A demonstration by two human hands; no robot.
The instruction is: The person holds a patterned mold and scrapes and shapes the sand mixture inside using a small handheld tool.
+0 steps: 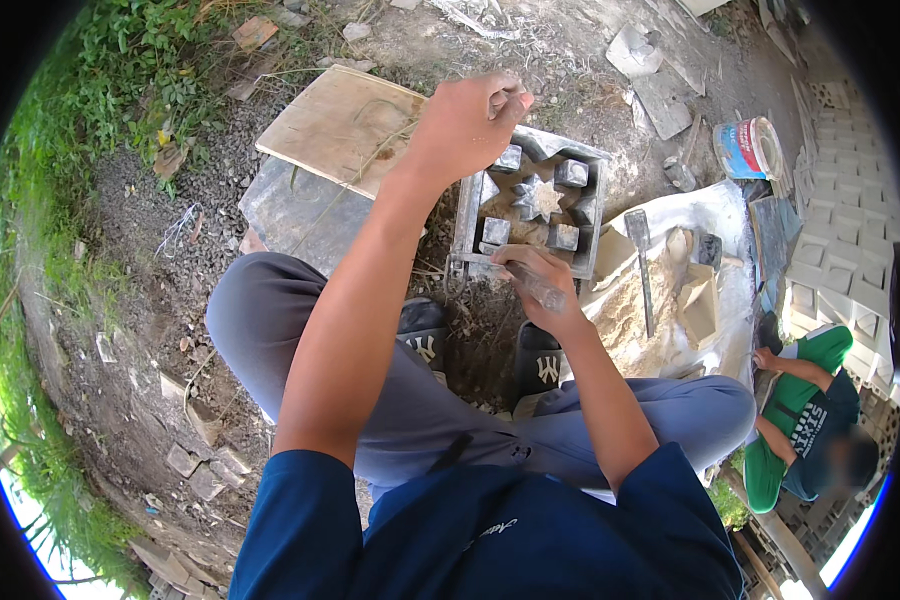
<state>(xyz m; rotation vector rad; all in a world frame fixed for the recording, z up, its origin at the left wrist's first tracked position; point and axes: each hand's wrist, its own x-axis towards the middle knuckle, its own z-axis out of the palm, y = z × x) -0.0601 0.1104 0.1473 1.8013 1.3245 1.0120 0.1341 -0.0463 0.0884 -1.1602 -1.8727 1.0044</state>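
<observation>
A square grey metal mould [600, 215] lies on the ground in front of my feet. Inside it are a star-shaped centre piece [539, 200] and several small square blocks [571, 173]. My left hand [475, 118] is above the mould's far left corner with its fingers curled closed; what they hold, if anything, is hidden. At the near side of the mould, my right hand [538, 285] has its dusty fingers closed on the rim, close to a flat bar at the near left corner.
Right of the mould, a white sack [725, 215] bears pale sandy powder [625, 330] and a long flat metal tool [645, 270]. A wooden board [340, 120] lies at the left. Farther right are a paint bucket [748, 148], patterned blocks [840, 200] and another person [810, 420].
</observation>
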